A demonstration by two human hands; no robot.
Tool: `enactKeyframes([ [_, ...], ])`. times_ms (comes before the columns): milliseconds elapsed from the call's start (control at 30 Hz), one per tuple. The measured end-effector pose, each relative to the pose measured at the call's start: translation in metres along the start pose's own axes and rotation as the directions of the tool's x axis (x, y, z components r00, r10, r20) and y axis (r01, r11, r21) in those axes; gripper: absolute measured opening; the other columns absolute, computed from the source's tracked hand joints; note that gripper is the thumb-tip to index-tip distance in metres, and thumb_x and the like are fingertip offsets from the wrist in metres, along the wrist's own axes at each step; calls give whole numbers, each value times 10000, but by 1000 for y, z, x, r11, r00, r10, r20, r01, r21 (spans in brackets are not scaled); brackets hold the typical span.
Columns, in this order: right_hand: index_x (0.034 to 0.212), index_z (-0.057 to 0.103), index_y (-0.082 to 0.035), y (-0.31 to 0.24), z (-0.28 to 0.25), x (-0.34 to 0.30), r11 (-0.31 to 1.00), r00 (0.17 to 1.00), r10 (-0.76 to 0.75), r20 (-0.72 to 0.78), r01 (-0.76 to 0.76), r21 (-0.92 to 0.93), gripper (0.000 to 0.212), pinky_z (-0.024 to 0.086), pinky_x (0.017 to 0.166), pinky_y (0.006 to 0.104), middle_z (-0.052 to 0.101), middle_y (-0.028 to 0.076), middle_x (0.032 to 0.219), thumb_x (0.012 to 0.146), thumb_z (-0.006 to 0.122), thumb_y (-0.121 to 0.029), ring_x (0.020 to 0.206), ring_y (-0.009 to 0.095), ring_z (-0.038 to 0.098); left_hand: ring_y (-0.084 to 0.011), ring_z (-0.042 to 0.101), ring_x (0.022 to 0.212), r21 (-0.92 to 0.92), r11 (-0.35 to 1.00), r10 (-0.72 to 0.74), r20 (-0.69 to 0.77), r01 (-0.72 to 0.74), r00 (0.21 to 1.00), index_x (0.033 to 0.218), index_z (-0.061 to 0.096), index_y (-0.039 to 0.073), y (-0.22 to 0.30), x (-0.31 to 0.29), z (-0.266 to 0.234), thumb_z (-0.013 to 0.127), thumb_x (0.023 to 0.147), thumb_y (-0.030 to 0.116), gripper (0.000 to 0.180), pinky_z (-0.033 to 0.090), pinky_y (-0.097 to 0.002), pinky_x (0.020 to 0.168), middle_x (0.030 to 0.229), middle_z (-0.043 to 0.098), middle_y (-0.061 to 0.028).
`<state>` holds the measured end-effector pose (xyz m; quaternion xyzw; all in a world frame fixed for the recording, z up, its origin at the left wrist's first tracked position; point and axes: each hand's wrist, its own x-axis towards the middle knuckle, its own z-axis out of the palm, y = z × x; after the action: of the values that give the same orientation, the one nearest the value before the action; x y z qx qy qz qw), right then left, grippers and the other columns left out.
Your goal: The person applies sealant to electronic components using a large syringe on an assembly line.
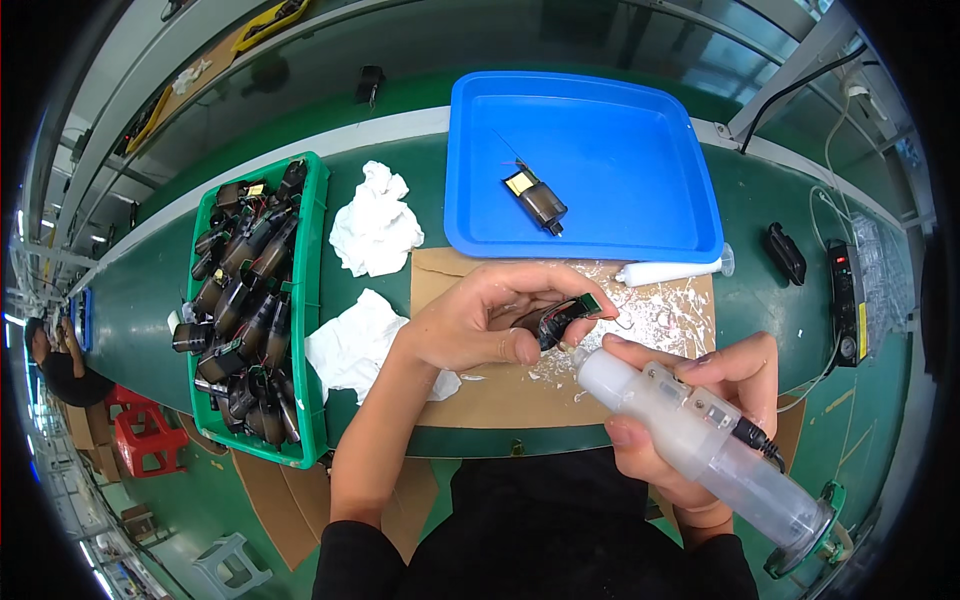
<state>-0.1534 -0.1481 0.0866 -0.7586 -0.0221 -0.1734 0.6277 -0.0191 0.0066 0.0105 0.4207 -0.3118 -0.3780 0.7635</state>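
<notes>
My left hand (465, 325) is closed around a small dark casing (562, 322) with a green circuit board at its end and thin wires trailing off. In my right hand (742, 375) is a translucent glue dispenser (668, 412), a thick syringe barrel with a small switch block and a black cable. Its tip points up and left, close beside the casing; whether they touch I cannot tell. Both hands are above a brown cardboard sheet (490, 402) smeared with white material. A similar dark casing (541, 205) with a yellow label lies in the blue tray (640, 150) beyond.
A green crate (318, 300) at left holds many dark casings (245, 300). Crumpled white tissues (375, 222) lie beside it. Right of the cardboard's far edge are a white tube (672, 271), a black part (785, 254) and a power strip (847, 305). Another person (68, 365) sits far left.
</notes>
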Motion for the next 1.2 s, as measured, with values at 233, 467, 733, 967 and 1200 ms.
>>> enactKeyframes([
  [233,998,331,-20,0,-1,-2,998,999,36,-4,-36,55,586,541,856,360,647,222,970,723,826,-176,968,304,671,-134,557,836,-18,1000,-18,11,18,1000,1136,581,-45,1,0,1,772,672,554,782,451,-278,745,934,585,-67],
  [467,1027,329,-30,9,1,3,999,999,-48,6,48,-3,624,535,859,359,656,225,974,714,834,-220,968,305,667,-143,551,839,-13,997,82,43,-81,996,1174,560,-39,-5,4,-8,758,730,527,746,437,-274,748,925,581,-56],
  [733,1250,280,-23,43,-11,-21,948,907,-298,-298,244,-204,769,514,644,320,634,259,1030,809,684,-507,664,247,606,-97,530,829,82,986,150,-48,-146,988,1319,473,-19,10,3,-16,517,975,149,385,463,-249,724,996,571,-50],
  [967,1229,448,10,86,-37,-21,964,998,67,12,-62,-257,411,497,790,319,617,199,1108,862,624,-46,905,249,630,-229,538,944,881,415,574,-447,227,686,1274,573,88,73,-71,-5,667,823,89,460,444,-327,850,1030,509,-98],
  [1200,1170,530,25,86,-52,-16,928,980,121,157,-56,-369,373,472,901,344,632,181,1074,809,627,16,1046,253,616,-292,505,1078,489,-75,802,-489,869,344,1261,589,139,78,-177,-19,652,823,145,442,290,-450,1010,1105,535,-105],
])
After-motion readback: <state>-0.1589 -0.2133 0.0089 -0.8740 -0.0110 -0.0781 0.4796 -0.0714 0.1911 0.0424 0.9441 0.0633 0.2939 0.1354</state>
